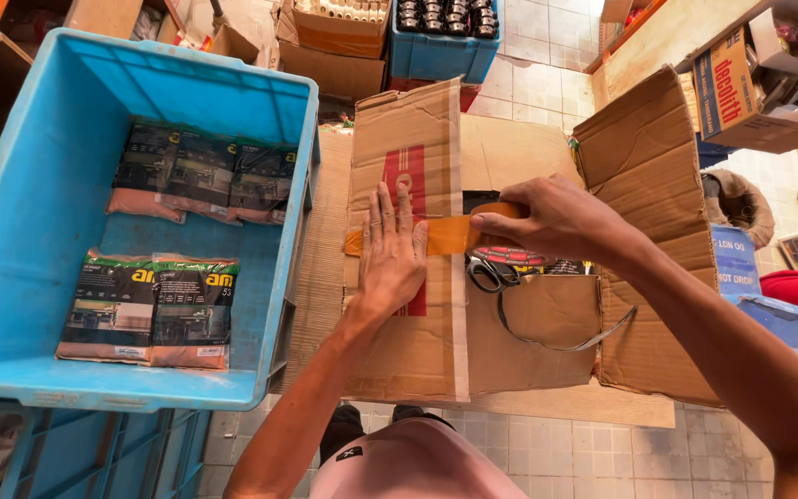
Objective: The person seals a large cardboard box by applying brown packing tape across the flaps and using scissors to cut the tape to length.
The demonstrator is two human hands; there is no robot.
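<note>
Bright, warm daylight from the far right; soft shadows, sharp centre, wide-angle bending at edges, slight glare on far floor tiles [547, 55].

Matt, creased cardboard box [436, 333], glossy brown plastic tape [450, 235], smooth blue plastic crate [39, 231], shiny foil packets [150, 310].

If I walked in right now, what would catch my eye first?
Two hands at the centre: the left hand lies flat on a cardboard box, while the right hand stretches brown tape across its flap. To the left, a big blue crate holds dark packets. Scissors lie inside the box.
</note>
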